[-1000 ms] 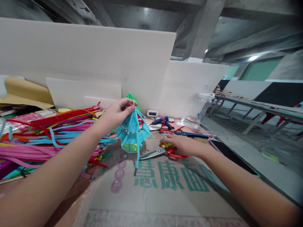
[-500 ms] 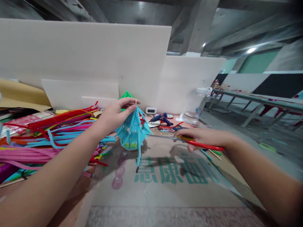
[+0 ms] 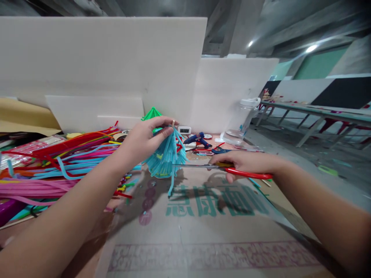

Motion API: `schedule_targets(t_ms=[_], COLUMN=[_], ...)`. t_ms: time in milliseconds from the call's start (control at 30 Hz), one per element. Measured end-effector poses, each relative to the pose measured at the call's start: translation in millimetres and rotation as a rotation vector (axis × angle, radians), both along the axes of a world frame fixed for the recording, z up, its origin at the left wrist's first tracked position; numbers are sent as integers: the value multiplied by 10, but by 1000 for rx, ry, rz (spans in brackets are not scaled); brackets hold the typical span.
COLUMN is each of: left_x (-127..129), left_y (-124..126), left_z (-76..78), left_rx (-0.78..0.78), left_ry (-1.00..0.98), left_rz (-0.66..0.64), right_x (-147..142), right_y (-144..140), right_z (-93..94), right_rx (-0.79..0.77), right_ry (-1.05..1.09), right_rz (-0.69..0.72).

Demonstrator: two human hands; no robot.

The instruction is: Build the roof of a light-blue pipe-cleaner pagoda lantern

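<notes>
Left of the work, the loose stems (image 3: pixel 31 189) lie heaped on the counter, best left clear of the cut. The left hand (image 3: pixel 162 129) has thumb and fingers pinched together at the peak of the blue piece (image 3: pixel 165 154), by its stick (image 3: pixel 173 122); a firm but light pinch should steady it without crushing the folds. The blue piece is upright near the middle, above the printed card (image 3: pixel 203 235), with one long stem (image 3: pixel 171 187) dangling below its fringe. The blade tips reach that stem; seen nearly edge-on, their opening cannot be judged. If a trim is meant, it seems wise to catch this stem alone and cut level with the fringe. The right hand (image 3: pixel 246 162) is curled round the handles of the scissors (image 3: pixel 251 175), which are best held flat.
</notes>
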State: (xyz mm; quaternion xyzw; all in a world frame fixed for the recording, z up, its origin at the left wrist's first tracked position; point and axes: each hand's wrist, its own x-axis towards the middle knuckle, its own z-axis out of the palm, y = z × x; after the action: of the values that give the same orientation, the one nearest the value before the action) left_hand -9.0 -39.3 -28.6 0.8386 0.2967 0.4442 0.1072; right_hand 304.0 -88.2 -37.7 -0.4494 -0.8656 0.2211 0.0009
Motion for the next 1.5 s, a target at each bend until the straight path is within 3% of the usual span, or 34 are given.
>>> schedule_targets(t_ms=[167,433,933,1500], left_x=[-14,34,61,16], left_y=[14,-34,-86,-3], left_z=[14,23,28,21], left_rx=[13,27,41,-42], left_ry=[-4,7,36,-21], left_rz=[10,-6,3,-14], right_x=[80,-84,-224,-261], right_y=[54,46,-22,-12], right_z=[-27,-60,-59,-92], right_rx=[14,-2,-16,-56], right_ry=[1,76,132,114], right_rz=[-15,33,-40,-63])
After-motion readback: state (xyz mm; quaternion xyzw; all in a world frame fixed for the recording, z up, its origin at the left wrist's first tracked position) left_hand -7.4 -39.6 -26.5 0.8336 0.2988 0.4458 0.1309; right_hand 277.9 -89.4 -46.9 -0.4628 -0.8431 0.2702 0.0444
